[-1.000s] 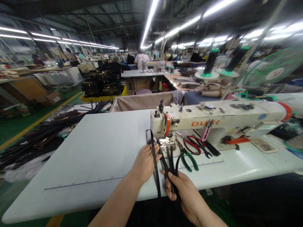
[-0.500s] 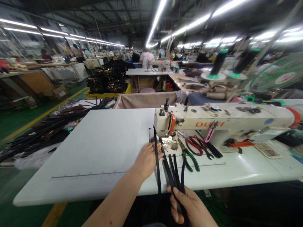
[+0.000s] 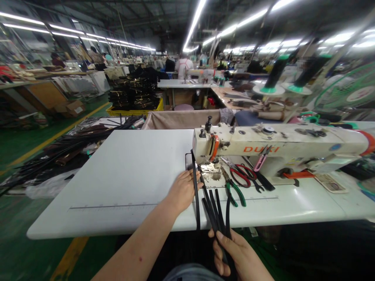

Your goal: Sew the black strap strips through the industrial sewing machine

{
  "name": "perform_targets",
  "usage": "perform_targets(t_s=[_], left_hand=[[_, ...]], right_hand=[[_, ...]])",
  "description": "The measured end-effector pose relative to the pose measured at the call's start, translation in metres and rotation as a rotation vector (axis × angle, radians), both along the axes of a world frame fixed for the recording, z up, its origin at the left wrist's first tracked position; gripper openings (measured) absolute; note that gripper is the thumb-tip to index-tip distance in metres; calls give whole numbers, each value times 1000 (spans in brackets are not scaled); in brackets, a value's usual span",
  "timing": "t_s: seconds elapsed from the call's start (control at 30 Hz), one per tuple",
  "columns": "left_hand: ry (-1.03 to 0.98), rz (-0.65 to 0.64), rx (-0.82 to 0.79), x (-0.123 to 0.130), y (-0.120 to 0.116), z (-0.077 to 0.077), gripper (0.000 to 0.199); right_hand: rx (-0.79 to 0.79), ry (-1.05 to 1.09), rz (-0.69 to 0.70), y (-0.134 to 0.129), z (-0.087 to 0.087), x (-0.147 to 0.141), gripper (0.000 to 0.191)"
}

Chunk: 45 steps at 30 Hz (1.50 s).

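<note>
A person sits at a white industrial sewing table, both bare forearms reaching forward. The left hand lies flat and open on the tabletop, its fingertips just beside the presser foot of a cream DUKI sewing machine. The edge of that hand touches one long, narrow black strip, which stands up near the needle area and runs down over the front edge of the table. The right hand is closed around a bundle of similar black strips, gripping them below the table edge, while their upper ends fan out toward the machine. The strips look like leather or coated webbing, though the view is too coarse to be sure.

Green-handled pliers lie on the table just right of the strips, near red-handled scissors. Pink thread snips hang against the front of the machine arm. A printed ruler runs along the table's front edge. Behind the table stands a beige fabric bin, and farther back is a yellow crate stacked with black pieces.
</note>
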<state>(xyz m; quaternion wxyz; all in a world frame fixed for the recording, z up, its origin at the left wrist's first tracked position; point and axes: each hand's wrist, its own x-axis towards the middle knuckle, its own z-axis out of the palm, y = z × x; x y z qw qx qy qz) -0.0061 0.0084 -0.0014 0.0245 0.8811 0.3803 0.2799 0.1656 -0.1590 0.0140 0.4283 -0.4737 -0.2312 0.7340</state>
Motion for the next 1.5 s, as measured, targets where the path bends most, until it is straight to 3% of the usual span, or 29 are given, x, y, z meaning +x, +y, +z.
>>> perform_targets(t_s=[0.3,0.7,1.0,1.5], left_hand=[[6,-19,6,-1,0,3,33],[-6,-37,-9,-1,1,2,33],[-18,-26,1,-1,2,-1,34],[25,-17,-6,0,0,3,36]], right_hand=[[-41,-63,-57,-8,22,-3,37],[-31,-54,-37,-6,20,-1,33],[-24,-37,1,-7,19,0,45],[2,-63,13,-11,21,1,39]])
